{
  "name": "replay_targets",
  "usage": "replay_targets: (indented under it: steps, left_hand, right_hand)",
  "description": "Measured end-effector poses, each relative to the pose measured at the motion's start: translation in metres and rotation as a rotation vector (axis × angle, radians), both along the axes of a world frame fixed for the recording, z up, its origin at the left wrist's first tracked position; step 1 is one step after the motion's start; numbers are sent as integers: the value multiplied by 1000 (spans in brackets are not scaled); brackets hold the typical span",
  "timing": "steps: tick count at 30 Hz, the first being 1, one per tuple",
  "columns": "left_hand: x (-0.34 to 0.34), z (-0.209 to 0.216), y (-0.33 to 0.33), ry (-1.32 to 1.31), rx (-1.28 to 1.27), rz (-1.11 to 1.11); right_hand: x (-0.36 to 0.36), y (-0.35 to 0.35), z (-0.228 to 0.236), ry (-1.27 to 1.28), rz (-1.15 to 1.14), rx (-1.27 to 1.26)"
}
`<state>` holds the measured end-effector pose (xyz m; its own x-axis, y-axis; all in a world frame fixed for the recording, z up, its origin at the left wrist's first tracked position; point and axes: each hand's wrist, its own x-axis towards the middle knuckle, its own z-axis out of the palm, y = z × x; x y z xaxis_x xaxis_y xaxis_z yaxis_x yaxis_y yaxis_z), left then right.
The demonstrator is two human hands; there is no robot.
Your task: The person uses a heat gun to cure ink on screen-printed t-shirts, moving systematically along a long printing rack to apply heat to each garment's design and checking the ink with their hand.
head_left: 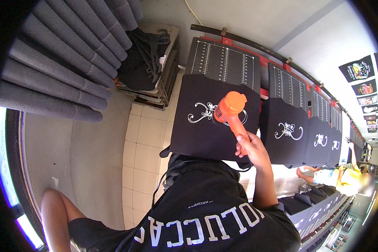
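Observation:
My right hand (254,150) is wrapped round the handle of an orange hair dryer (232,110). I hold the dryer over a black fabric piece (214,140) laid on the nearest printing board (193,59). Its nozzle end faces the white scroll-like print (202,112), part of which the dryer hides. A dark cord hangs below my right hand. My left arm (56,214) is bent at the lower left, and its hand does not show.
More boards bearing black printed fabric (286,132) run in a row to the right. A person in yellow (349,180) stands farther along, between two rows. Black cloth (145,59) lies on a stand at the upper left, beside a grey curtain (67,59).

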<state>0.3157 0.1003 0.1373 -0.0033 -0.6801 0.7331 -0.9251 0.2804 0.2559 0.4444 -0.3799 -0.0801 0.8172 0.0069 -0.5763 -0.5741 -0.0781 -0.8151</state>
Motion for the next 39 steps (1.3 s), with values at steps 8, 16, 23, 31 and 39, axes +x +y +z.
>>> replay_targets:
  steps: [8, 16, 23, 31, 39]
  left_hand:
    - [5, -5, 1, 19, 10, -15]
    - [10, -9, 1, 30, 21, -20]
    - [15, -14, 0, 62, 33, -29]
    - [19, -18, -1, 104, 45, -44]
    - [22, -23, -2, 145, 60, -56]
  right_hand:
    - [3, 3, -14, -103, -61, -62]
    - [26, 1, -26, -131, -71, -30]
    - [32, -3, -25, -131, -138, -41]
    - [30, -13, -19, -99, -174, -61]
    - [16, -14, -14, -74, -140, -67]
